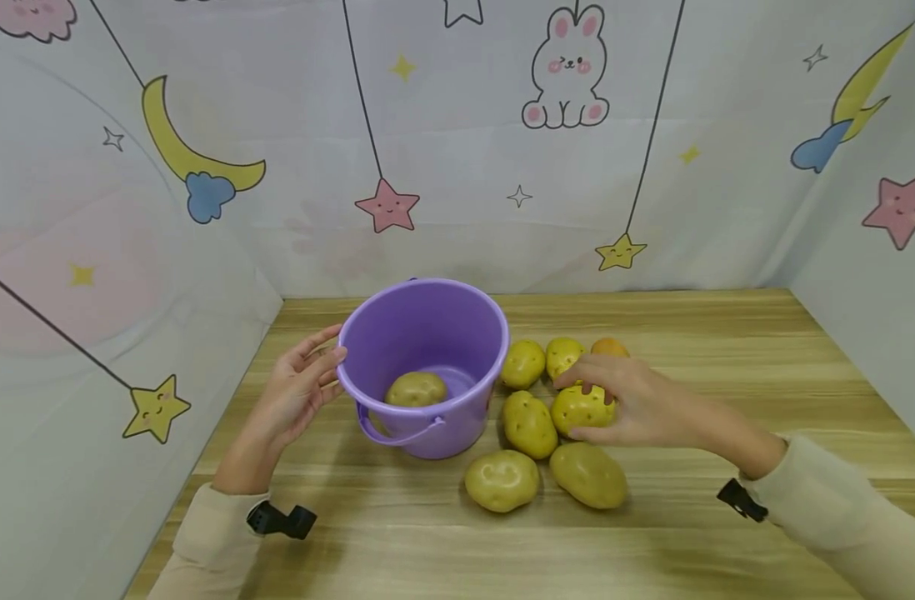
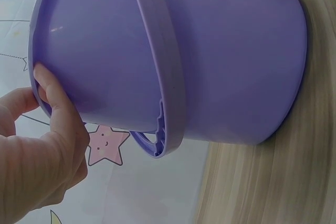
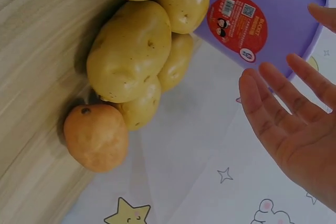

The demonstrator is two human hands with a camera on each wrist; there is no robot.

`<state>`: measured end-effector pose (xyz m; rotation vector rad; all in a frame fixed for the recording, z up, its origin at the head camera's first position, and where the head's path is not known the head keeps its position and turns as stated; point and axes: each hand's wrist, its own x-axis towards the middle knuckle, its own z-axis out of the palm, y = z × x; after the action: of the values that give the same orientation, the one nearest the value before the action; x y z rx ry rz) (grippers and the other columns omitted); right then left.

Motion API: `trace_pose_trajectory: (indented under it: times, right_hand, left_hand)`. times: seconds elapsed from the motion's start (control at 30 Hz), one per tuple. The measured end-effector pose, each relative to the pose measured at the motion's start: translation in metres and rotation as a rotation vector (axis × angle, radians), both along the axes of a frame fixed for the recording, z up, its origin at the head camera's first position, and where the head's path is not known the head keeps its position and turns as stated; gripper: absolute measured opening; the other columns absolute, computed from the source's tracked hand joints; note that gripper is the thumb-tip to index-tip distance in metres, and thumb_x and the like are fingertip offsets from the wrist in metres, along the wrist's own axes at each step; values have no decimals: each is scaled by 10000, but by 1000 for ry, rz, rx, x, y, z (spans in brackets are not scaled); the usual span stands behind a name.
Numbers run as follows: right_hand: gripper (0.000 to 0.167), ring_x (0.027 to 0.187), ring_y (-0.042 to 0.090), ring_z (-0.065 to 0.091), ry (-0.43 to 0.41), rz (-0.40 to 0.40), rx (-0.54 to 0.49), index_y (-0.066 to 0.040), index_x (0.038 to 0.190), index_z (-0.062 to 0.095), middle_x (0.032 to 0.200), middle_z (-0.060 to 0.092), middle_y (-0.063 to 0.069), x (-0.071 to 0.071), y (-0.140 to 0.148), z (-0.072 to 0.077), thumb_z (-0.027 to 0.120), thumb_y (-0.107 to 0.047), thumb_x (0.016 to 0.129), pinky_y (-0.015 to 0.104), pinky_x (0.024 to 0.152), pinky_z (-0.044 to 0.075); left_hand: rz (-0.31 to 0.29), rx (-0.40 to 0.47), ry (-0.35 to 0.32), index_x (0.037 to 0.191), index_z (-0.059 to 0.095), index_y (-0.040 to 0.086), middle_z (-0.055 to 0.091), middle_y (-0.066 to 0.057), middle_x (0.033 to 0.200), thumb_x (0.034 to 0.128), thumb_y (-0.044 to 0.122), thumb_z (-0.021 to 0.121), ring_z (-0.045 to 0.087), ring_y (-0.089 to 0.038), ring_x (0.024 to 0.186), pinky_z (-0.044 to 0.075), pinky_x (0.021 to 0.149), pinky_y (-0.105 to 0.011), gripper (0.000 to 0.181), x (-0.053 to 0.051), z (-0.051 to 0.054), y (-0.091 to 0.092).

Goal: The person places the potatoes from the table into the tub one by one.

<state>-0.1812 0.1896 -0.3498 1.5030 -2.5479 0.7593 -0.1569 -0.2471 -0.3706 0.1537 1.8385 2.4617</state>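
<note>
A purple bucket (image 1: 457, 429) stands at the left of the wooden table, its handle hanging down on the near side. Inside it lies one potato (image 1: 417, 389). My left hand (image 1: 292, 398) holds the bucket's rim, thumb and fingers pinching its left edge. Over the pile to the right of the bucket hovers my right hand (image 1: 641, 404), fingers spread and slightly bent above a yellow potato (image 1: 577, 414). The right wrist view shows a gap between those fingers and the potatoes. Closer to me lie a pale potato (image 1: 502, 481) and a longer one (image 1: 588, 475).
More potatoes (image 1: 523, 364) sit against the bucket's right side. A round orange thing with a dark spot (image 3: 96, 137) lies at the pile's far end. Behind the table (image 1: 727, 358) hangs a white cloth (image 1: 457, 125) printed with stars and a rabbit.
</note>
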Motion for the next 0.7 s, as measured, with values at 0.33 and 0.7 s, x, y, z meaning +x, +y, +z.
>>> trace_pose_trajectory:
  times: [0.33, 0.7]
  right_hand:
    - [443, 864, 170, 601, -55, -21, 100, -94, 1182, 643, 1126, 645, 30, 7, 6, -21, 801, -332, 843, 237, 643, 551]
    - [462, 925, 178, 640, -59, -24, 161, -54, 1168, 641, 1144, 616, 9, 12, 7, -42, 791, -350, 847, 290, 751, 589]
  left_hand:
    - [5, 10, -5, 1452, 353, -9, 588, -125, 1133, 1030, 54, 547, 682, -150, 895, 600, 779, -242, 469, 0, 0, 0]
    - [12, 6, -4, 1451, 354, -11, 586, -126, 1143, 1030, 46, 541, 683, -158, 909, 600, 784, -244, 464, 0, 0, 1]
